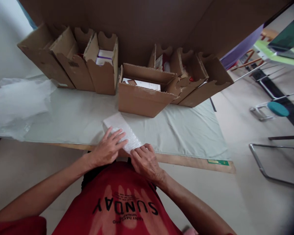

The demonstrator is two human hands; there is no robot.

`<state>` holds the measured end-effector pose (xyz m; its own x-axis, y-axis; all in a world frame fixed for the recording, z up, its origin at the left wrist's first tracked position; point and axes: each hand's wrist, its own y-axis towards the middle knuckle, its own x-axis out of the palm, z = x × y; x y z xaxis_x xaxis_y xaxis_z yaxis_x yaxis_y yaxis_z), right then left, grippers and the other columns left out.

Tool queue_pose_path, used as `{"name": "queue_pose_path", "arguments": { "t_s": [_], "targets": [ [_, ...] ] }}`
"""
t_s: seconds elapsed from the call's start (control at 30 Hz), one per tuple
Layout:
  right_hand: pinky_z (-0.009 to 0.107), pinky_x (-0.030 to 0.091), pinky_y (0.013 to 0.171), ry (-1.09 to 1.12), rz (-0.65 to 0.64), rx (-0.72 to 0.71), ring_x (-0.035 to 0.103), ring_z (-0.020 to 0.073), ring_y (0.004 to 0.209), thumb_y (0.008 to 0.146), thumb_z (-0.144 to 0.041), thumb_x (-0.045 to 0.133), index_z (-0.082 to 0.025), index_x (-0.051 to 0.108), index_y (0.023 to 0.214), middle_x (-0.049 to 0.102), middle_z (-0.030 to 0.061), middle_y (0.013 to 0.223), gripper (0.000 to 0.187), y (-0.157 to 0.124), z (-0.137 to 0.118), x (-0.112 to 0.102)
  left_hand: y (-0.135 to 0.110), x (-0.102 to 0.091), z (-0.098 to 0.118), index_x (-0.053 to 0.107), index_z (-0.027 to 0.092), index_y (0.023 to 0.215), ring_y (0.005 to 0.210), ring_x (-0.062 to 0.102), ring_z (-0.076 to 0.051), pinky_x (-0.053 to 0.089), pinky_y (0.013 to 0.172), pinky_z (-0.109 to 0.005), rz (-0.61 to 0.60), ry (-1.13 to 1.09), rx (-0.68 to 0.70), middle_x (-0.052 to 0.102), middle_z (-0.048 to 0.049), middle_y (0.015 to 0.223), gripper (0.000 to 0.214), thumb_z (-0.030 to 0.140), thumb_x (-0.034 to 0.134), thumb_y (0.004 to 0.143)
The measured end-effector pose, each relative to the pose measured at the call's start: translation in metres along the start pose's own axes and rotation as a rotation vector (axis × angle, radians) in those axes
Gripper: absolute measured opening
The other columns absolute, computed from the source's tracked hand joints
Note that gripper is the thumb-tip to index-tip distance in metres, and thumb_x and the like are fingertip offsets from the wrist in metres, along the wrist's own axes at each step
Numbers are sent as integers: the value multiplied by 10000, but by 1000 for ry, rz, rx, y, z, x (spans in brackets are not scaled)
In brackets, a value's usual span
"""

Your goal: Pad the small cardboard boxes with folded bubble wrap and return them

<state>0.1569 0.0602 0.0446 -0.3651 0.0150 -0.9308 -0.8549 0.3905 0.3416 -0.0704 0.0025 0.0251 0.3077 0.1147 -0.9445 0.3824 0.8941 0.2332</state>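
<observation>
Bubble-wrap packet [131,134] lying slantwise at the near edge of the cloth-covered tabletop [191,133], and we've got both hands on it! Our left hand [108,147] rests flat on its left side, fingers slightly apart; our right hand [147,163] has its fingers curled, clamped on the near end. Just beyond, we see a cardboard box [144,104] holding a white carton [147,85].

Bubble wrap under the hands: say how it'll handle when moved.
The bubble wrap will probably feel light, its surface being bubbled plastic, though any contents are hidden. Lying flat with straight edges, it may keep its shape. Its glossy film could slide on the tablecloth.
</observation>
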Motion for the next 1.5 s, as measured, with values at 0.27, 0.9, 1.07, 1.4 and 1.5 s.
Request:
{"name": "queue_pose_path", "arguments": {
  "t_s": [0.27, 0.9, 1.07, 1.4, 1.5],
  "targets": [
    [486, 375, 1049, 136, -17, -100, 543, 309, 1268, 959, -325, 602, -196, 609, 1319, 664, 163, 1339, 382, -14, -6, 12, -31, 36, 9, 729, 236, 1205, 1353, 582, -265, 378, 1210, -603, 328, -188, -50, 745, -99, 1252, 355, 90, 511, 966],
    [365, 469, 887, 507, -200, -14, 687, 202, 893, 957, -223, 606, -207, 728, 1021, 777, 58, 942, 138, 9, 9, 17, -52, 24, 38, 732, 208, 1018, 1030, 713, -228, 531, 1020, -471, 395, -357, -165, 787, -68, 965, 169, 154, 596, 932],
    [261, 483, 675, 921, -275, 368, 661, 161, 712, 992, -413, 553, -218, 743, 908, 729, -4, 782, 285, 17, 20, 15, -40, 14, 33, 728, 183, 958, 829, 688, -201, 556, 785, -339, 352, -434, -411, 749, -72, 865, 180, 278, 576, 981],
    [244, 404, 600, 853, -180, 649, 538, 135, 617, 892, -374, 595, -194, 644, 765, 623, -18, 666, 226, 33, 17, 34, -18, 26, 34, 688, 183, 1001, 754, 639, -173, 534, 757, -292, 435, -398, -703, 690, -37, 839, 134, 265, 595, 949],
    [261, 423, 620, 758, -198, 673, 585, 154, 632, 890, -356, 618, -202, 668, 813, 669, -3, 700, 179, 35, 17, 37, -16, 32, 34, 653, 184, 1184, 763, 638, -171, 545, 781, -301, 435, -355, -736, 678, -29, 862, 258, 230, 601, 936]
  ]
}}
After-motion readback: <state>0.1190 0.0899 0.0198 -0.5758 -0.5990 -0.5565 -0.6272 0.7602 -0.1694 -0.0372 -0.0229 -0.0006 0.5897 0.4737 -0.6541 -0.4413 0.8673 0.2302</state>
